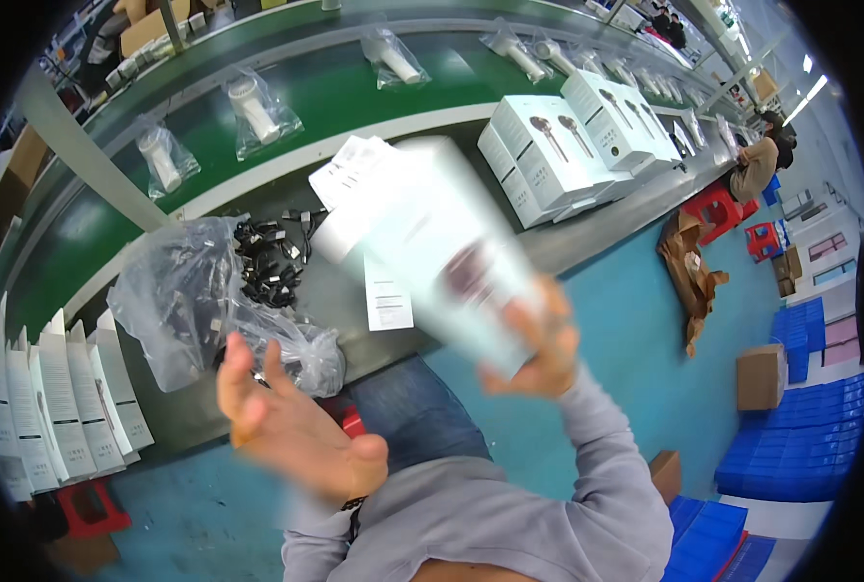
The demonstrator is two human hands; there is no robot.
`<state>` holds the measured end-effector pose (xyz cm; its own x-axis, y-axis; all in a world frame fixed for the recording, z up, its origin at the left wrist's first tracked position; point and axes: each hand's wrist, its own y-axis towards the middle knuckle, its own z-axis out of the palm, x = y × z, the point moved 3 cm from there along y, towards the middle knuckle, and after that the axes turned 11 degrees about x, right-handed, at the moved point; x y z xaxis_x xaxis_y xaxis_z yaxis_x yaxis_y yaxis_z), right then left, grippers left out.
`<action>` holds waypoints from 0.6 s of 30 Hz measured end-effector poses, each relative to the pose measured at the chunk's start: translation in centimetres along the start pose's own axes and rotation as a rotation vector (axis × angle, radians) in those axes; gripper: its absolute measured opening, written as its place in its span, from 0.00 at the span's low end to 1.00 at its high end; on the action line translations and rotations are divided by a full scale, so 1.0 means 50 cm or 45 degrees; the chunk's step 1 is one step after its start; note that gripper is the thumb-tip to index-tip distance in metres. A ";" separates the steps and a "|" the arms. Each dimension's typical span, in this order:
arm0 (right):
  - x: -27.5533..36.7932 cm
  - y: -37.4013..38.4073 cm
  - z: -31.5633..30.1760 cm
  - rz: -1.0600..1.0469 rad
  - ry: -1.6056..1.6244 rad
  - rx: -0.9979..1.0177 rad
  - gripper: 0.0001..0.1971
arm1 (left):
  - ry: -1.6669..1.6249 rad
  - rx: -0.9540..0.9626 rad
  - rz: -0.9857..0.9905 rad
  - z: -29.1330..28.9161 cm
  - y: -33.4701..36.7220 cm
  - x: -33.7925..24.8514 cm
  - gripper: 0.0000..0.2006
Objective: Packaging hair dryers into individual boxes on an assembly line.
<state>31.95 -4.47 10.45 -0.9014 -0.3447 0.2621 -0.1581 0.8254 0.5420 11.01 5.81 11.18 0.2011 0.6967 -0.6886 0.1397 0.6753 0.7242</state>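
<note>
My right hand point(544, 339) grips a pale white product box point(451, 252) by its lower end. The box is tilted and blurred by motion, with its white far end pointing toward the bench's back left. My left hand point(296, 427) holds nothing, its fingers spread and palm turned up, apart from the box. Beyond the left hand lies a clear plastic bag point(180, 291) with a heap of black cables point(272, 257) spilling from its mouth. Printed paper sheets point(388, 303) lie on the bench, partly behind the box.
Several closed boxes point(539, 155) are stacked at the right of the bench. Upright cartons point(68, 407) stand at the left. Bagged white handheld devices point(255, 112) lie on the green conveyor point(325, 92) behind a metal post point(88, 145). Blue bins point(791, 441) stand on the floor at right.
</note>
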 end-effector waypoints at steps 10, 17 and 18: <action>-0.391 0.046 -0.202 0.672 -1.188 -0.080 0.27 | 0.064 0.404 -0.459 -0.121 -0.096 0.054 0.24; -0.449 0.025 -0.229 0.832 -0.897 0.137 0.32 | 0.062 0.298 -0.644 -0.191 -0.144 0.077 0.19; -0.449 0.026 -0.228 0.829 -0.936 0.157 0.32 | 0.064 0.296 -0.666 -0.195 -0.148 0.078 0.19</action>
<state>56.57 -0.75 14.40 -0.8467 0.5217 -0.1045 0.4538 0.8106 0.3700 1.32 5.87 2.78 0.0020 0.2984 -0.9544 0.4187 0.8665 0.2718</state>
